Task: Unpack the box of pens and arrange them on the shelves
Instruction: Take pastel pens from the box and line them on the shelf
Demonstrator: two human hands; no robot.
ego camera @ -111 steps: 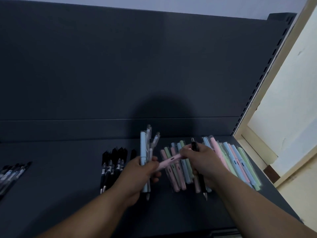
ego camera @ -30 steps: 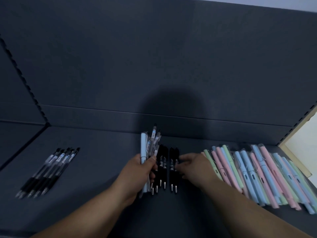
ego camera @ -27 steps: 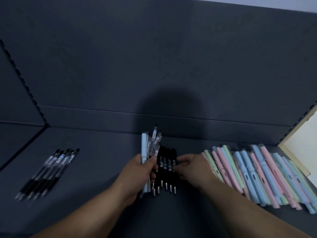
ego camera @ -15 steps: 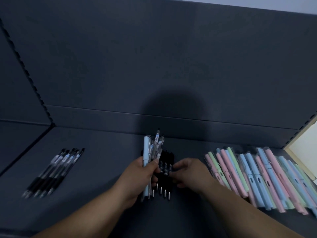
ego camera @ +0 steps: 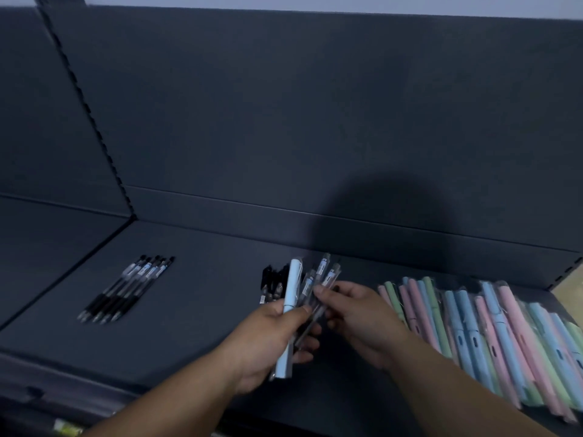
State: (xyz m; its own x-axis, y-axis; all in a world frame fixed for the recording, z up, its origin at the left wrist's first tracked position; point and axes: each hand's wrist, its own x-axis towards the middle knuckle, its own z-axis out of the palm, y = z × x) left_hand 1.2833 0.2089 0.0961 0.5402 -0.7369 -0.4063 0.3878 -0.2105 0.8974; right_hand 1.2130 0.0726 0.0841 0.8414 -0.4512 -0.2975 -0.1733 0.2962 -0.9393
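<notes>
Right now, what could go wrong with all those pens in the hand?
1. The left hand grips a light blue pen and several clear pens in one fanned bunch. With the right hand reaching in at them, one might slip out.
2. A dropped pen could knock the black pens lying just behind, or roll off the shelf front.

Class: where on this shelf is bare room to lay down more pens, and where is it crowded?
Bare: the dark grey shelf between the row of clear black-grip pens and the cluster of black pens. Crowded: the right end, under overlapping pastel wrapped pens.
</notes>
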